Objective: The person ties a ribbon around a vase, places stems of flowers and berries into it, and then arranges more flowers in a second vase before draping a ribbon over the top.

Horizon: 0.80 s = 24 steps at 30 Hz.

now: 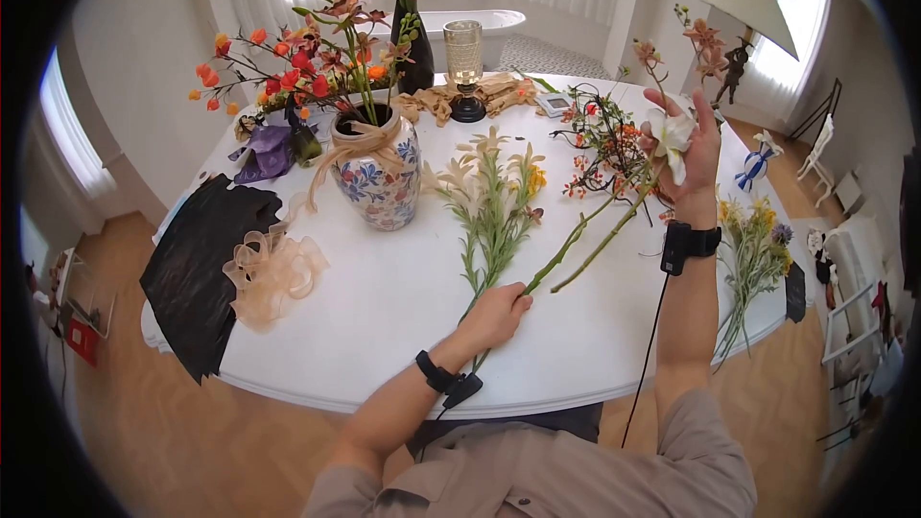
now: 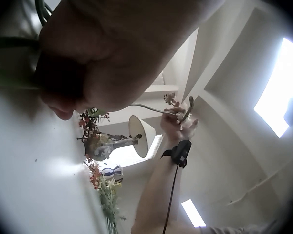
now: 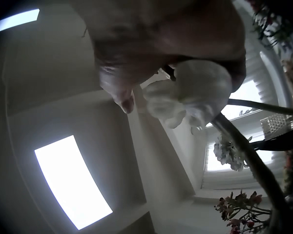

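Head view: Noted left hand [image 1: 491,318] clamped round the lower part of a long stem [image 1: 561,254], low over the near side of the white table [image 1: 365,326]. Saw right hand [image 1: 693,155] raised well apart from it, fingers loosely spread and extended, white flower [image 1: 672,142] against the palm. Traced long stem up to this hand, beside a second stem [image 1: 609,247] with its lower end free. Could not tell whether the thumb pinched either one. Found a pale-flowered spray [image 1: 491,206] just left of the stems, berry twigs [image 1: 604,139] behind them, and a yellow-flowered bunch [image 1: 753,249] at the table's right. Logged floral vase [image 1: 384,177] farther left, filled with red and orange flowers [image 1: 293,77], with peach ribbon [image 1: 273,273] partly over a black sheet [image 1: 206,269] nearby. Recorded dark vase [image 1: 414,48] and glass cup [image 1: 464,58] toward the far side.

Left wrist view: Observed left hand close up, fingers curled, green stems entering the fist. Glimpsed right hand beyond, upraised at white flower, below the ceiling.

Right wrist view: Saw white flower directly beneath right hand, touching it, one fingertip apart from the petals. Could not make out the left hand here.
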Motion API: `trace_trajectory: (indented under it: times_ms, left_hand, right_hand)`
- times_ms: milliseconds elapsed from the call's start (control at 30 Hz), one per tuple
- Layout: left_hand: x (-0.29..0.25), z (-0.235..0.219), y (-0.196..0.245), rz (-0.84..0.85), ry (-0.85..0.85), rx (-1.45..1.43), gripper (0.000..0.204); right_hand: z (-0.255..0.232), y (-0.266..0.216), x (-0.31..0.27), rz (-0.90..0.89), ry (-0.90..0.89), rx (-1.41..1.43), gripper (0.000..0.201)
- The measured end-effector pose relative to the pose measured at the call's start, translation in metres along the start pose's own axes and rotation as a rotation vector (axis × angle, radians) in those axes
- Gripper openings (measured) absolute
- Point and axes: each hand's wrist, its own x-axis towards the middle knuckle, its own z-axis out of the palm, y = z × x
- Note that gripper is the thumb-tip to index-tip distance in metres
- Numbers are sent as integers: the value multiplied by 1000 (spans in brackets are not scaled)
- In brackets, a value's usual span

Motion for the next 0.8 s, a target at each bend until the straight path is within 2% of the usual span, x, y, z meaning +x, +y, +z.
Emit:
trace_trajectory:
  times_ms: [33,100,167,233,300,367,400,467,500,567,633,733,800]
  left_hand:
    - [0,-1,3,4,16,10,28]
    - [-1,-2,6,6,33,16,28]
    - [0,-1,5,-23,18,44,28]
    - [-1,1,2,-23,9,28,28]
    - [-2,2,1,-18,-3,15,27]
    - [-4,-3,11,-119,-72,-137,25]
    - [-5,-5,13,-120,-74,-140,25]
    - [-5,-8,18,-228,-105,-282,25]
    - [-4,-8,20,-217,-120,-286,25]
    - [-4,-12,18,-265,-95,-341,24]
    - [-1,-8,6,-262,-79,-388,25]
    - [4,-8,-14,-180,92,-335,25]
    - [3,-6,-23,-180,118,-328,26]
  right_hand:
    - [-19,2,9,7,2,-1,43]
    - [-49,5,24,-116,124,-159,31]
    - [-36,-15,18,-121,98,-226,25]
    - [-17,-28,12,-177,268,-153,23]
    - [-33,-41,20,-163,220,-109,23]
    - [-38,-46,25,-196,-17,-166,24]
    - [-41,-49,24,-135,2,-154,24]
    - [-39,-42,23,-138,22,-211,24]
    - [-39,-40,22,-145,42,-265,24]
    - [-33,-31,17,-149,185,-334,25]
    - [-23,-28,12,-136,255,-370,25]
    - [-38,-29,18,-180,245,-323,26]
    - [-46,-32,24,-238,214,-304,24]
